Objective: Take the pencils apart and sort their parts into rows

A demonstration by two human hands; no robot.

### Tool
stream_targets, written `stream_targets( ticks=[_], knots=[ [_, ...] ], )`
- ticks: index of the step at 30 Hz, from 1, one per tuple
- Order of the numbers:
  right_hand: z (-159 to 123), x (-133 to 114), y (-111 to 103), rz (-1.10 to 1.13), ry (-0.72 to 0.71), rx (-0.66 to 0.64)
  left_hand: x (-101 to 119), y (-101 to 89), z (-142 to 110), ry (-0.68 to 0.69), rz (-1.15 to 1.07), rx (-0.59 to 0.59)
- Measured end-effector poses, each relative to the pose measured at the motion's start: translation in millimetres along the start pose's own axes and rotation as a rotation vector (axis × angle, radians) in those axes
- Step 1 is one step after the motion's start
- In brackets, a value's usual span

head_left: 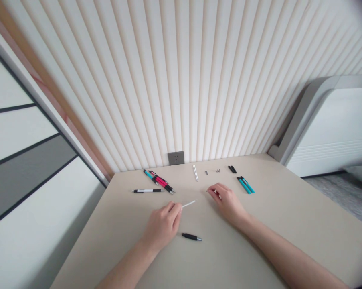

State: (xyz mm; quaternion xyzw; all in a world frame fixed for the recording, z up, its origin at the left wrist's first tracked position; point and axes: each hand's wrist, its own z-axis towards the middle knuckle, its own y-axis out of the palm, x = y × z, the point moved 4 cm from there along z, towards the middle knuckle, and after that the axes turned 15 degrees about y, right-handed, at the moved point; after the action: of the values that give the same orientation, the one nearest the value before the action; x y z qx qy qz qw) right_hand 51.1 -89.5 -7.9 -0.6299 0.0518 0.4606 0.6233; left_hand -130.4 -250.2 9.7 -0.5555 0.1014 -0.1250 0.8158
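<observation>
My left hand [164,224] rests on the beige table [274,224] with its fingers pinched on a thin white pen refill [189,204] that points right and away. My right hand [227,200] lies a little farther right, fingers curled around something small that I cannot make out. Just in front of the left hand lies a short black pen tip section [192,237]. A black-and-white pen [147,191] lies to the left of both hands.
Pink, teal and black pens [159,180] lie in a cluster at the back left. Two white refills [195,172], small metal springs [212,171], black caps [232,169] and two teal barrels [245,185] sit near the slatted wall. A white cabinet [328,128] stands at the right.
</observation>
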Motion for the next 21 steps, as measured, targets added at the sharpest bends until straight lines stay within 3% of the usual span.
stream_targets(
  ticks=[4, 9, 15, 21],
  knots=[
    [28, 17, -16, -0.225, 0.101, 0.121, 14, 2.3, 1, 0.177, -0.020, -0.059],
    [65, 11, -12, -0.552, 0.165, 0.058, 16, 6.7, 0, 0.213, -0.010, -0.138],
    [85, 7, 10, -0.605, 0.224, 0.011, 9, 4.7, -1, 0.176, 0.007, -0.140],
    [78, 16, 12, -0.632, 0.285, -0.016, 11, 2.1, -1, 0.176, 0.013, -0.126]
  ],
)
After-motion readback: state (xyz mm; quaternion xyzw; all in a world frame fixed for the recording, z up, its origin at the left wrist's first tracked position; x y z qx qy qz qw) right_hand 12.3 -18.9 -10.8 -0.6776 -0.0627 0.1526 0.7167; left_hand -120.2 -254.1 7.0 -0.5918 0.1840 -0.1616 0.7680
